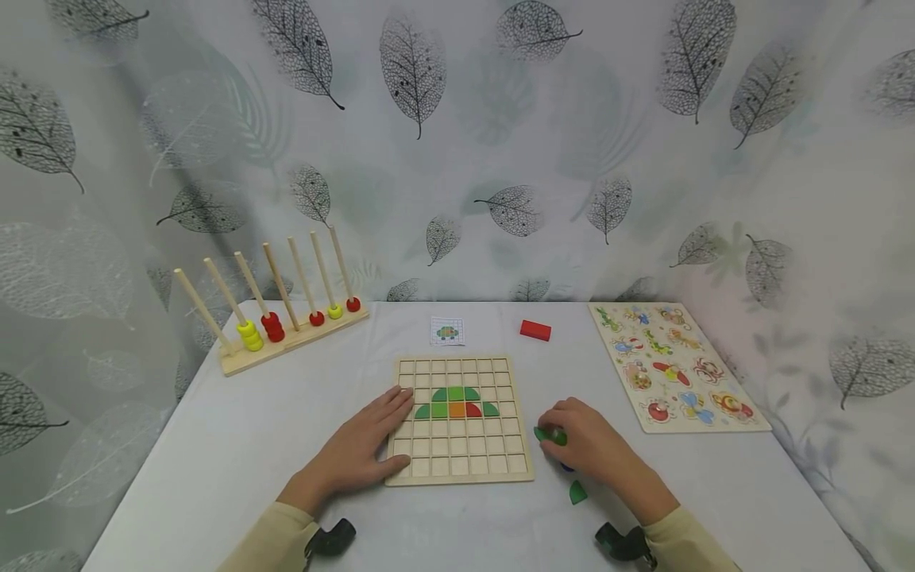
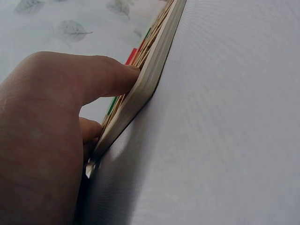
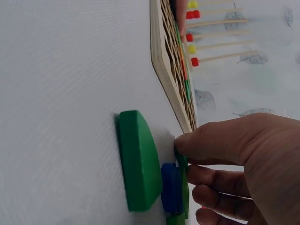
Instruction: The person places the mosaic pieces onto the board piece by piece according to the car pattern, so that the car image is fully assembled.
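A wooden grid board (image 1: 461,480) lies in the middle of the table, with green, orange and red pieces (image 1: 456,409) set in its upper cells. My left hand (image 1: 356,446) rests along the board's left edge, fingers extended and thumb (image 2: 110,77) on the rim. Just right of the board, my right hand (image 1: 582,438) pinches a green quarter-round piece (image 3: 181,160) between thumb and fingers. Beneath that hand lie a blue piece (image 3: 170,187) and more green ones, partly hidden. Nearer me, another green quarter-round piece (image 1: 577,492) lies loose on the cloth.
A small pattern card (image 1: 447,331) and a red block (image 1: 535,330) lie behind the board. At the back left stands a peg rack (image 1: 296,340) with red and yellow beads. An animal puzzle board (image 1: 679,369) lies at the right.
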`<state>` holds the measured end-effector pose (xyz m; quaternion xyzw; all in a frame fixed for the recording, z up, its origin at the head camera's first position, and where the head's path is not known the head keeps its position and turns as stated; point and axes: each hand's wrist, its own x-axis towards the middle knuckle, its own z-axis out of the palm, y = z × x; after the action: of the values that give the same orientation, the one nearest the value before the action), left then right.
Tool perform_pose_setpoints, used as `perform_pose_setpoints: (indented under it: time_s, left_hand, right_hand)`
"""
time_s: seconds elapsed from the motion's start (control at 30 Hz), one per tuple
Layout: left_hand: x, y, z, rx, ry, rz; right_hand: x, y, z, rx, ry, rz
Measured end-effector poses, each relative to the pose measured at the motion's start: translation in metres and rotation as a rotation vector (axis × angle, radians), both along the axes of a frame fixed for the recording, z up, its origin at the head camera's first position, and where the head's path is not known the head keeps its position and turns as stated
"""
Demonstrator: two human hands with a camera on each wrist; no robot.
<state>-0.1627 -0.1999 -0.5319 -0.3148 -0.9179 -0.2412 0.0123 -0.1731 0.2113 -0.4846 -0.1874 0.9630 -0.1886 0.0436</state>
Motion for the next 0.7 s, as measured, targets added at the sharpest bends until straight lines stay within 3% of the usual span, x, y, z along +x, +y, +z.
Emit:
perform_pose_setpoints:
  time_s: [0.7]
  left_hand:
    - [-0.0008,-0.0002,-0.0016,-0.013,-0.003,0.002]
  right_hand:
    - [-0.0031,-0.0001,-0.0003,-0.056,0.02,0.007]
